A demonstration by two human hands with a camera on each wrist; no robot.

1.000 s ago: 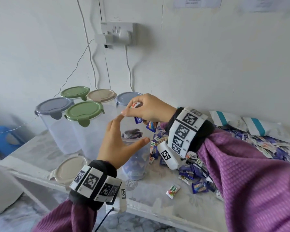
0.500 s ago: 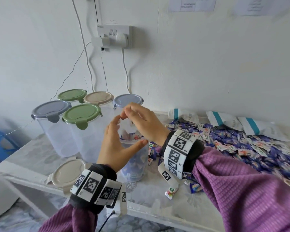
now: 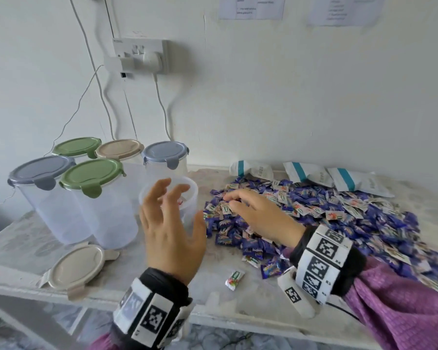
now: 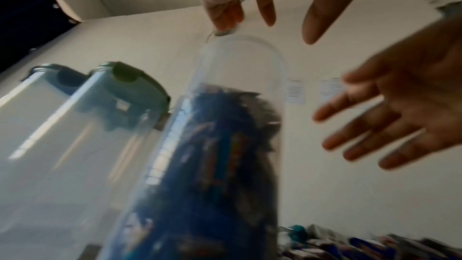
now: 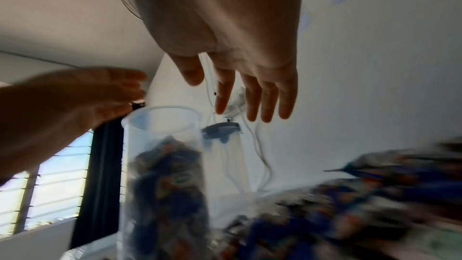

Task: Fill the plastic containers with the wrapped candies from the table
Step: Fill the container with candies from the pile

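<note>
Candies (image 3: 326,213) are lying heaped on desk (image 3: 23,248); right hand (image 3: 261,215) is hovering over them, fingers spread. Left hand (image 3: 172,223) (fingers splayed, empty) is hovering beside part-filled open container (image 3: 187,198).

**What things are made of**

We see an open container (image 3: 185,198) of clear, smooth plastic. The 5 closed containers (image 3: 61,208) are the same see-through plastic, and their lids (image 3: 92,174) look matt. The candies (image 3: 321,210) have shiny, crinkly wrappers. The table (image 3: 15,246) looks like rough, dull stone. Our sleeve (image 3: 402,311) is soft knitted cloth. Paper sheets (image 3: 250,7) hang on the matt wall.
</note>
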